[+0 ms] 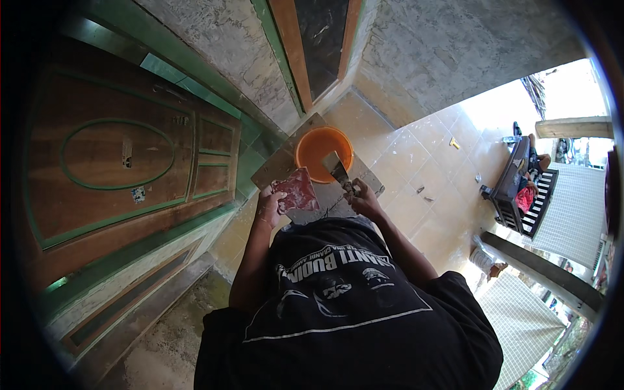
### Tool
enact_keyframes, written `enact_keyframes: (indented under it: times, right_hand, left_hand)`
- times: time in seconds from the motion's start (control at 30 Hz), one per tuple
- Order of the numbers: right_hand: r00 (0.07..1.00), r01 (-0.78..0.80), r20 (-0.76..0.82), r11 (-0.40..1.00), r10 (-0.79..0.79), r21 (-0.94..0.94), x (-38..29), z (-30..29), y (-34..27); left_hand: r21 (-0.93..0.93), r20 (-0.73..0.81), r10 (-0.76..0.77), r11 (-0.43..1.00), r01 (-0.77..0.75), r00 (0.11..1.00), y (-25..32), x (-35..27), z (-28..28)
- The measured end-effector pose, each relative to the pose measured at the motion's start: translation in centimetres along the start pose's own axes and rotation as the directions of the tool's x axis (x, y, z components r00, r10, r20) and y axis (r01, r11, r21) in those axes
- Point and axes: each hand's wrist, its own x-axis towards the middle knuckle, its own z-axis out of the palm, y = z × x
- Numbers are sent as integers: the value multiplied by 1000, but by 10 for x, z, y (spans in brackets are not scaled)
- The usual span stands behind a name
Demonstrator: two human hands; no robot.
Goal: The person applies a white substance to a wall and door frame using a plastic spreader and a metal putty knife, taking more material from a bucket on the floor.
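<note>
My left hand (271,204) grips a square red plastering board (300,192) smeared with pale paste, thumb on its face. In my right hand (361,199) is a putty knife (337,168), its handle caked with paste and its wide blade pointing away from me over the rim of an orange bucket (348,146). The bucket stands in front of me on a grey, stained board or platform (371,180). The red board is just left of the blade, apart from it. Whatever lies in the bottom of the bucket cannot be made out.
Left is a brown wooden door (117,156) with green trim; ahead, a plastered wall (438,44) and a window (321,39). On the tiled floor (414,165) lie a yellow-handled tool (454,143) and small scraps (424,193). At right, a person (529,190) is on a dark bench (507,180).
</note>
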Motion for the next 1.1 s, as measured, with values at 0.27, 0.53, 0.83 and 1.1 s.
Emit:
enact_keyframes:
  times: [0.27,0.53,0.83,1.1]
  right_hand:
    - [889,435,-91,890,-449,-137,-21,5,-24]
    - [676,481,-102,542,-729,-689,-28,-4,-25]
    - [633,430,-113,469,-766,-771,-39,-38,-12]
    - [920,387,-73,865,-385,319,-53,-55,-40]
  left_hand:
    - [-68,189,-171,980,186,967,-2,9,23]
    - [-48,363,-23,998,43,931,20,4,14]
    - [-102,393,-8,993,52,920,63,-31,33]
    - [8,220,85,996,-89,972,73,-31,42]
